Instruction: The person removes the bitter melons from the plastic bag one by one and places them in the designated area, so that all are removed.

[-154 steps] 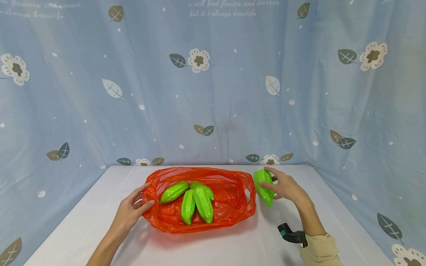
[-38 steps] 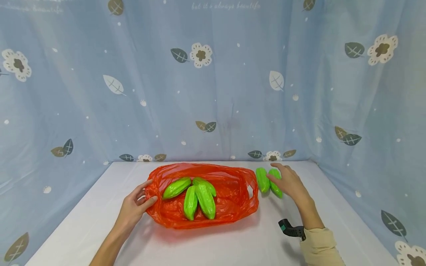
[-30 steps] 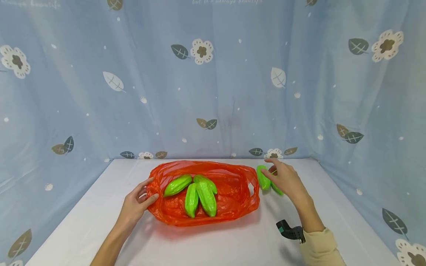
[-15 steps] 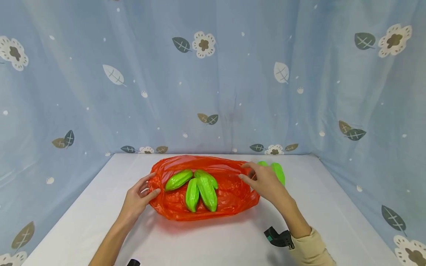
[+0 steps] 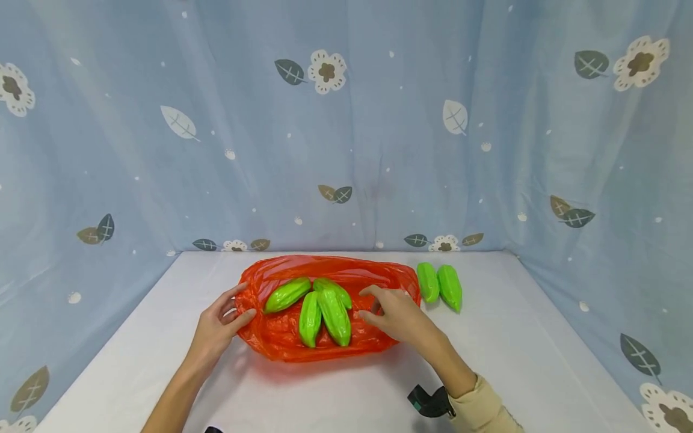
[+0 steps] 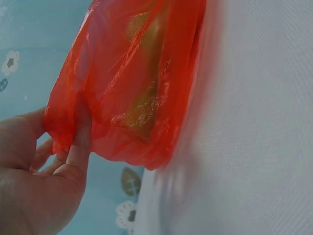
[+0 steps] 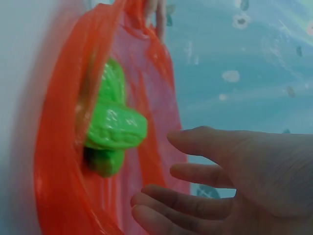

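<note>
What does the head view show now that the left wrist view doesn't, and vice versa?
Only head: the right hand at the opening of the red bag, four green pieces inside, and two loose ones outside.
Only left wrist: a close view of the bag's outer side, with a dim yellowish shape showing through.
Both: the left hand holding the bag's end, white table, blue curtain.

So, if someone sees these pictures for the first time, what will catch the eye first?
Probably the red plastic bag on the white table, with four vivid green fruits inside. The left hand holds its left end; the right hand, empty, is near these fruits. Two more green fruits lie right of the bag.
</note>
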